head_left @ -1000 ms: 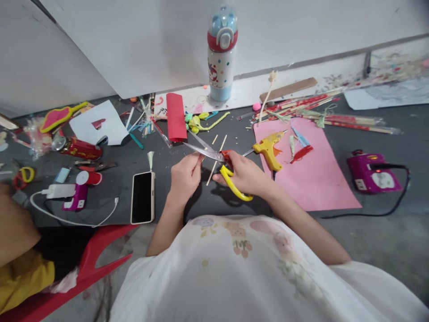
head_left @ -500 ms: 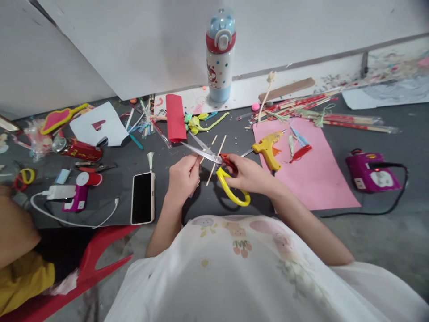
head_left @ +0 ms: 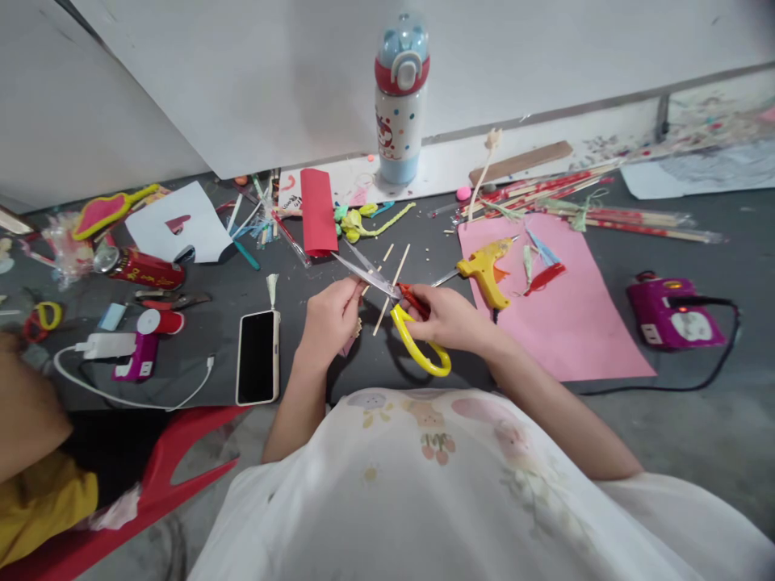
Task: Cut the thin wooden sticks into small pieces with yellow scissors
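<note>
My right hand [head_left: 445, 316] grips a pair of scissors [head_left: 421, 343] with a yellow and a red handle. The scissor blades are parted and point up and left, beside the fingers of my left hand [head_left: 330, 319]. My left hand is closed in a pinch on a thin stick; a small pinkish piece with a beaded edge [head_left: 349, 344] shows under it, partly hidden. Thin wooden sticks [head_left: 392, 289] lie on the dark table just beyond the blades. A folded red paper [head_left: 318, 211] lies farther back.
A phone [head_left: 257, 357] lies to the left. On the right, a yellow glue gun [head_left: 484, 270] rests on pink paper [head_left: 575, 315]. A bottle [head_left: 400, 121] stands at the back. Another person's arm [head_left: 27, 403] is at the left edge.
The scissor blades have shifted slightly, with a little less gap between them. Both hands keep nearly the same place and grip.
</note>
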Motion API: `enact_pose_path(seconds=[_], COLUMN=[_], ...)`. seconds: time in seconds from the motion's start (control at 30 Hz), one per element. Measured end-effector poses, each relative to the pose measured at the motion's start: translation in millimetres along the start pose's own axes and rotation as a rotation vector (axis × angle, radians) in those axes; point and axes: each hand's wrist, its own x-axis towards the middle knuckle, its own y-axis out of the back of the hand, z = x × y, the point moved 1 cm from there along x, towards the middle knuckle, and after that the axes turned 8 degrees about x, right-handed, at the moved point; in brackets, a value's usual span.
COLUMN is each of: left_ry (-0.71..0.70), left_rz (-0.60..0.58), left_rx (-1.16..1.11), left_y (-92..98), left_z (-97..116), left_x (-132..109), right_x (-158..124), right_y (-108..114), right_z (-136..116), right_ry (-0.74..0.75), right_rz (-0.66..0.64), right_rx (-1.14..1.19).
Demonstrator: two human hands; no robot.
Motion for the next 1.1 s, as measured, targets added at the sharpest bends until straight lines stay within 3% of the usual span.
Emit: enact_pose_path(seconds=[0.2,0.43,0.57,0.87,1.1], left_ry=[-0.010,0.130,0.195,0.181,0.105], left_rz=[-0.021,-0.217,-0.263,-0.254,-0.222], left_rx=[-0.083,-0.414,-0.507,-0.437,-0.251], left_y=[3.3,14.7,14.6,14.3,7.4], left_z=[-3,0,-1,2,-2], left_x=[2,8,8,11,11], right_x=[1,-1,-2,1,5], right_y=[-2,-1,1,0,-9], right_z=[0,-4,-5,-9,-2], right_ry=[0.026,0.028,0.046,0.003,-0.078], right_rz=[0.027,0.045,0.041,0.037,0.069], right_rx=[0.026,-0.017,-0.052,-0.097,-0.078])
